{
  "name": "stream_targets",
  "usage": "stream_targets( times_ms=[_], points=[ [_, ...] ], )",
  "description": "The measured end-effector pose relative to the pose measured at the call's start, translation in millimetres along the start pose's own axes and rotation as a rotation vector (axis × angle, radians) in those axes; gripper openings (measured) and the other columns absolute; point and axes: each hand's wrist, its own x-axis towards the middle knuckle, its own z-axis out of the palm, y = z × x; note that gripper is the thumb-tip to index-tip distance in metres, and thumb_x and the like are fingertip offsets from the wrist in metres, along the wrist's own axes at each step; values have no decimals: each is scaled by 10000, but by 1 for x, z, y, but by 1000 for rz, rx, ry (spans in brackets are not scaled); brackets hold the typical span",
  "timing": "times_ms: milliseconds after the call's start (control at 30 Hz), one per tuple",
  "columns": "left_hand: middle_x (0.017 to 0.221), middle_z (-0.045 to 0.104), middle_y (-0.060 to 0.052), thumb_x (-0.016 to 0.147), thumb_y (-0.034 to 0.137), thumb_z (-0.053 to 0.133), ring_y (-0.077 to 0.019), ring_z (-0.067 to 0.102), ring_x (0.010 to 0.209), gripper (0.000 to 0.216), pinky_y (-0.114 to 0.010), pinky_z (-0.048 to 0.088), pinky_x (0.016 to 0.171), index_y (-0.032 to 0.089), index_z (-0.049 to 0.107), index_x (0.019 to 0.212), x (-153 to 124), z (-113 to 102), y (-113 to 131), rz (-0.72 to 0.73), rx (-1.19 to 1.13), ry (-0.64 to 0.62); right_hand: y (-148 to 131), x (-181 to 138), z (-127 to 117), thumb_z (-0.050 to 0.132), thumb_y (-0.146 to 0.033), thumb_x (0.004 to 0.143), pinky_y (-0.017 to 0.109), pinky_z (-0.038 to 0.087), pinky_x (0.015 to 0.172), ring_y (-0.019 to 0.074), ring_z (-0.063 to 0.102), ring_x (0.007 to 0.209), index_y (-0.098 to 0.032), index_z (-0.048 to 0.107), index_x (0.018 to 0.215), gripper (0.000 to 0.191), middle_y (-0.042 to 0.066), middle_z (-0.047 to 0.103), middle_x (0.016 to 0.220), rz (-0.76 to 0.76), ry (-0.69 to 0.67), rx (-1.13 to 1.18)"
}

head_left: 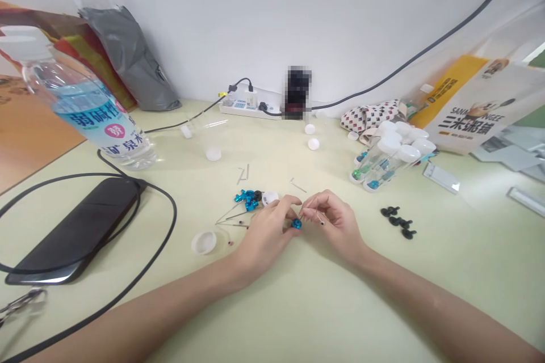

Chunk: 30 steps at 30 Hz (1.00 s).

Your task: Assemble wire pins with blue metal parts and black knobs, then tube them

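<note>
My left hand (266, 235) pinches a small round blue metallic part (297, 224) between thumb and fingers, just above the table. Close beside it, my right hand (340, 229) is closed on a thin metal rod (315, 214), whose near end carries a tiny dark tip. The rod's other end reaches toward the blue part; whether they touch I cannot tell. Past my left hand lie several blue metal pieces (248, 199), a white cap (269, 198) and several thin rods (232, 216). An upturned white cap (204, 243) rests left of that hand.
Several black knobbed pieces (398, 221) lie at right, before capped clear tubes (385, 156) holding coloured parts. Small L-shaped metal keys (243, 173) lie beyond my hands. At left are a water bottle (93, 108), a black power bank-like slab (76, 227) and a looping cable (170, 238).
</note>
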Motion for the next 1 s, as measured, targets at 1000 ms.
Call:
stream_targets(
  times_ms=[1000],
  points=[
    [995, 626, -14, 806, 132, 595, -209, 566, 968, 190, -313, 437, 774, 226, 514, 950, -5, -10, -4, 13, 136, -21, 8, 72, -40, 353, -379, 959, 283, 488, 755, 146, 590, 820, -206, 447, 1198, 310, 65, 557, 1054, 77, 238, -824]
  ],
)
